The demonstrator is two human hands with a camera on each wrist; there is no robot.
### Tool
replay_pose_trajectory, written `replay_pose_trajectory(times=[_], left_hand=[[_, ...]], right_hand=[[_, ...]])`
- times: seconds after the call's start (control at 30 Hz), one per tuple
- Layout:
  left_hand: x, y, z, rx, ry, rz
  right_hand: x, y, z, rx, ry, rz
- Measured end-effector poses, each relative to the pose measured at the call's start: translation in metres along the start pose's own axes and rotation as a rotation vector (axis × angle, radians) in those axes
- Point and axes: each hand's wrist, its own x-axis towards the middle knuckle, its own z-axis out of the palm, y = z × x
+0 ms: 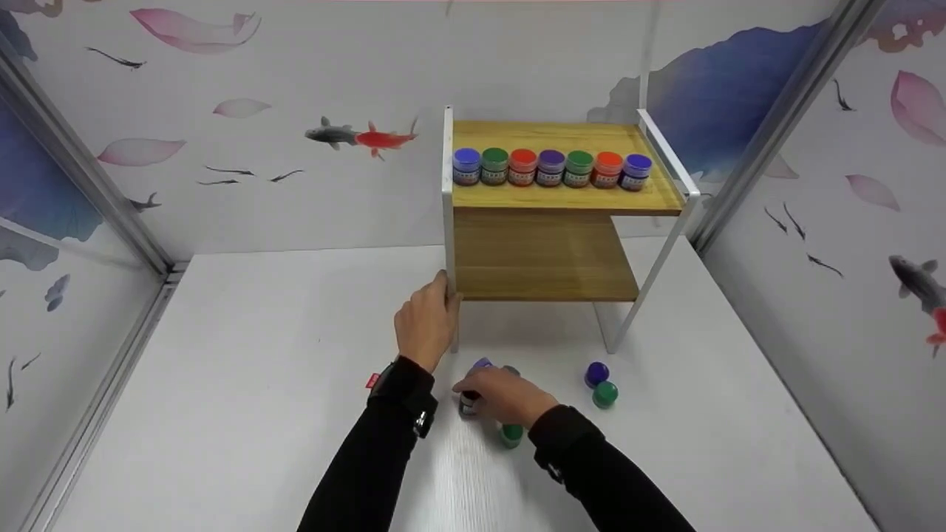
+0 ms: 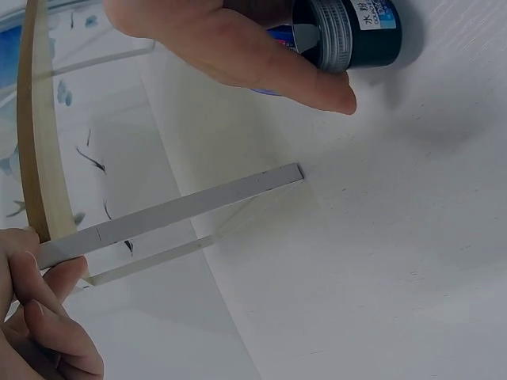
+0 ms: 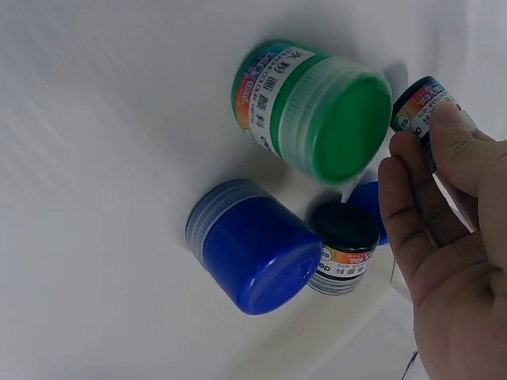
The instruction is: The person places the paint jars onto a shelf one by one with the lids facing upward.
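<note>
My left hand (image 1: 427,321) grips the white left post of a small two-tier shelf (image 1: 547,255); in the left wrist view its fingers (image 2: 55,328) curl around the grey-looking frame bar (image 2: 182,206). Low on the table, my right hand (image 1: 510,397) pinches a dark paint jar (image 3: 424,111) between thumb and fingers. Close by that hand are a green paint jar (image 3: 344,123), a blue paint jar (image 3: 253,245) and a black-topped paint jar (image 3: 344,237). Part of another blue jar (image 3: 368,202) shows behind them. In the head view the right hand partly covers this group.
Blue, green, red and purple paint jars (image 1: 550,168) stand in a row on the shelf's upper board. Its lower board (image 1: 543,255) bears nothing visible. Right of my right hand, a blue jar (image 1: 596,374) and a green jar (image 1: 605,394) touch. Printed panels (image 1: 295,81) enclose the white table (image 1: 244,414).
</note>
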Motion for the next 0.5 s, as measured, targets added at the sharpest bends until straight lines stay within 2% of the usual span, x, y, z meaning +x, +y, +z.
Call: replay_pose_trajectory(times=[0.27,0.5], left_hand=[[0.000,0.000,0.000,0.002,0.007,0.010],[0.000,0.001,-0.001,-0.006,0.001,-0.001]], right_hand=[[0.000,0.001,-0.006,0.051,0.007,0.036],[0.002,0.001,-0.015,0.071,-0.037,0.076]])
